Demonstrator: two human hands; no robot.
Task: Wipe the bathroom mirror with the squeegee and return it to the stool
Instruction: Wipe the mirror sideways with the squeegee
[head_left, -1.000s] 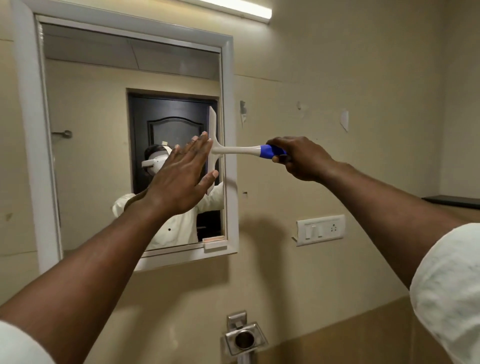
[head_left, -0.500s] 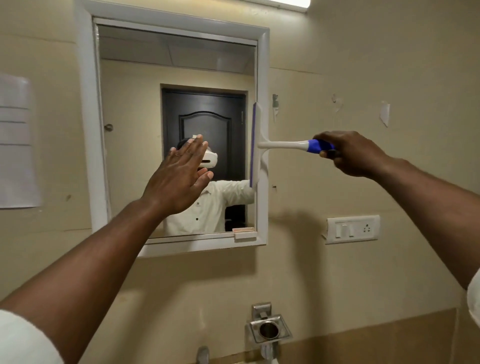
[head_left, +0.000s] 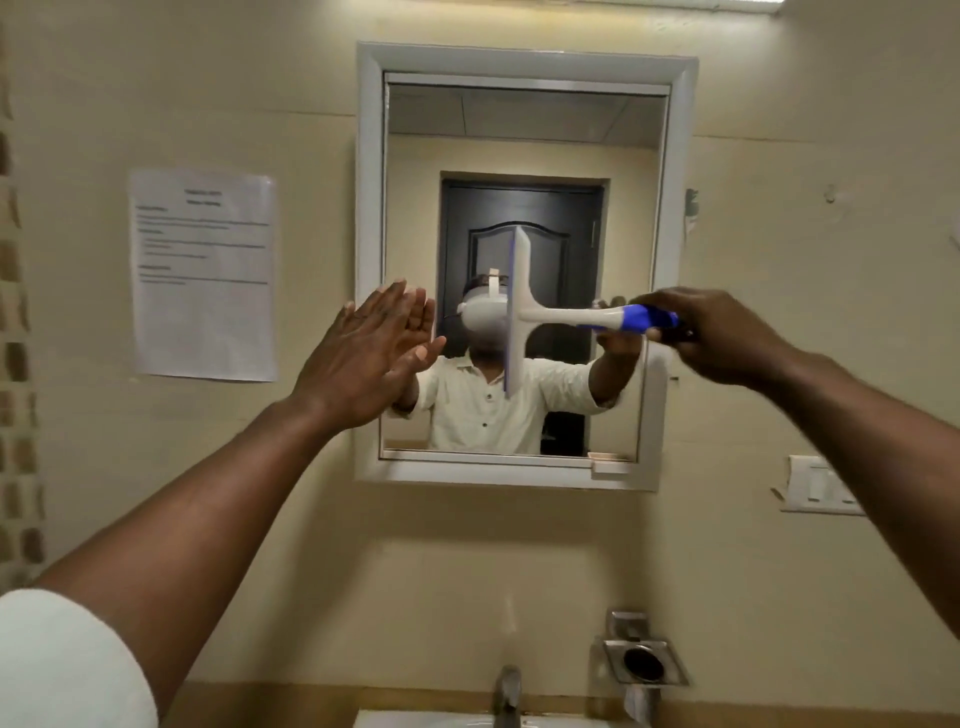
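A white-framed mirror hangs on the beige wall. My right hand grips the blue end of a white squeegee. The blade stands upright against the glass near the mirror's middle. My left hand is flat and spread, fingers pointing up, over the mirror's left frame edge. I cannot tell whether it touches the glass. The stool is out of view.
A printed paper sheet is stuck to the wall left of the mirror. A switch plate sits at right. Below are a tap, a sink edge and a steel holder.
The squeegee has moved left from the mirror's right frame to the middle of the glass. The view has swung left, so the mirror now sits centred. My left hand stays raised by the left edge.
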